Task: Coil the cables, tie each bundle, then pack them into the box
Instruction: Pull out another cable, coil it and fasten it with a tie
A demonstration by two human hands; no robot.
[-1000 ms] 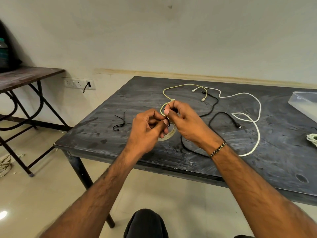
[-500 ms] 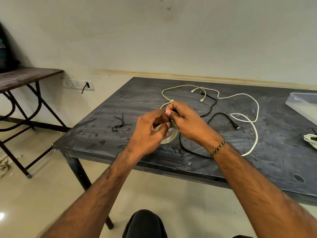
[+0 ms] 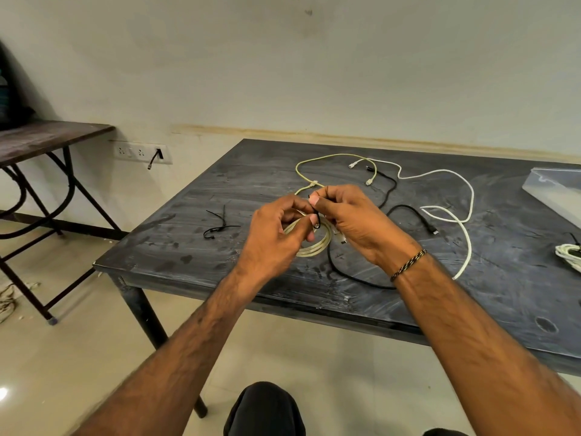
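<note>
A cream cable coil [image 3: 316,247] hangs between my hands just above the dark table [image 3: 220,190]. My left hand [image 3: 276,234] grips the coil's left side. A thin black tie [image 3: 317,220] loops around the coil, and my right hand [image 3: 352,215] pinches its upper end. Behind my hands lie a loose yellowish cable [image 3: 330,157], a loose white cable [image 3: 462,190] and a loose black cable [image 3: 408,210]. The clear plastic box [image 3: 553,190] sits at the table's far right. A tied white bundle [image 3: 569,253] lies at the right edge.
Spare black ties [image 3: 218,226] lie on the table to the left of my hands. A brown side table [image 3: 47,136] stands at the far left, with a wall socket strip [image 3: 140,151] beside it. My knee [image 3: 264,407] shows below the table's near edge.
Both hands have lowered slightly toward the table. The coil has drawn into a tighter ring, and the black tie now wraps over it between my fingers.
</note>
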